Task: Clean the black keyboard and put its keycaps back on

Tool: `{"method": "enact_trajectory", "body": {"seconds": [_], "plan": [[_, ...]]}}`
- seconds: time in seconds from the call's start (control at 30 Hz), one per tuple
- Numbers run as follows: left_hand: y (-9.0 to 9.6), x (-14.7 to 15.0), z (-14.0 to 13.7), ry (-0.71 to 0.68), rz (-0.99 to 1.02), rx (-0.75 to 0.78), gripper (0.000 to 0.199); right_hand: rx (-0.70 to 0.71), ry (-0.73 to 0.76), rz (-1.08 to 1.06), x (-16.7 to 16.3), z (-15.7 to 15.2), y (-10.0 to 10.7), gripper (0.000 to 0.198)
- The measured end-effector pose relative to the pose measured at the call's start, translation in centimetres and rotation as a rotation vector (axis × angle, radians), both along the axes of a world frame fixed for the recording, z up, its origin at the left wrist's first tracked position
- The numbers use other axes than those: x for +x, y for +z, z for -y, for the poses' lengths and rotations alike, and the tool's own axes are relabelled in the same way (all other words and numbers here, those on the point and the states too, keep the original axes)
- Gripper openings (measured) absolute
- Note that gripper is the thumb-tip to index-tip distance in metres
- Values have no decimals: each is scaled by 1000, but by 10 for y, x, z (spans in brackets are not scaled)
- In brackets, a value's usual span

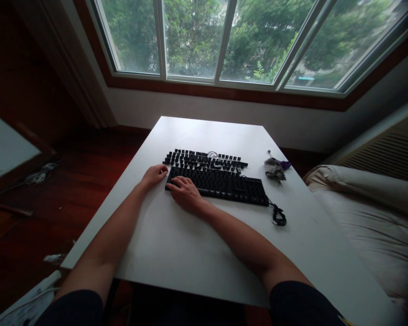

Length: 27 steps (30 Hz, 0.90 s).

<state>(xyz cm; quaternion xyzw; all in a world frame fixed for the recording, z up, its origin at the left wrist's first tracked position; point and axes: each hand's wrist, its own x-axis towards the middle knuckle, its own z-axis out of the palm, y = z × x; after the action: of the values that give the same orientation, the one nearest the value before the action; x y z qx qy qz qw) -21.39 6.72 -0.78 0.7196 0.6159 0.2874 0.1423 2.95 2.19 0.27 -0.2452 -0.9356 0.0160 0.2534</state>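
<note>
A black keyboard [221,184] lies across the white table, its left end under my right hand [185,192]. The fingers of that hand are spread and bent over the keys there, and I see nothing held in them. Just beyond the keyboard's left corner rests my left hand [153,175], its fingers curled towards the thumb. A small dark spot shows between them; what it is, if anything, I cannot make out. Loose black keycaps [190,158] stand in rows behind the keyboard, close to my left fingertips. A thin wire-like loop [212,154] lies among them.
The keyboard's bundled cable [279,215] lies off its right end. Farther right is a crumpled grey cloth [274,171] with a purple piece [284,164]. A window [221,45] stands beyond the table [197,244], and a cushioned seat [357,226] is on the right.
</note>
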Motion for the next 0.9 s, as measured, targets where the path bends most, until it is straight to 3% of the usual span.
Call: {"method": "enact_trajectory", "body": {"seconds": [0.2, 0.43, 0.67, 0.9], "plan": [[-5, 10, -1, 163, -40, 128, 18, -31, -10, 30, 2, -3, 2, 34], [-8, 9, -4, 221, -88, 150, 30, -13, -180, 90, 6, -6, 9, 14], [-9, 14, -8, 319, -194, 61, 45, -46, -143, 89, 9, -8, 10, 12], [-8, 17, -21, 354, -205, 72, 33, -28, -99, 90, 11, -10, 9, 11]]}}
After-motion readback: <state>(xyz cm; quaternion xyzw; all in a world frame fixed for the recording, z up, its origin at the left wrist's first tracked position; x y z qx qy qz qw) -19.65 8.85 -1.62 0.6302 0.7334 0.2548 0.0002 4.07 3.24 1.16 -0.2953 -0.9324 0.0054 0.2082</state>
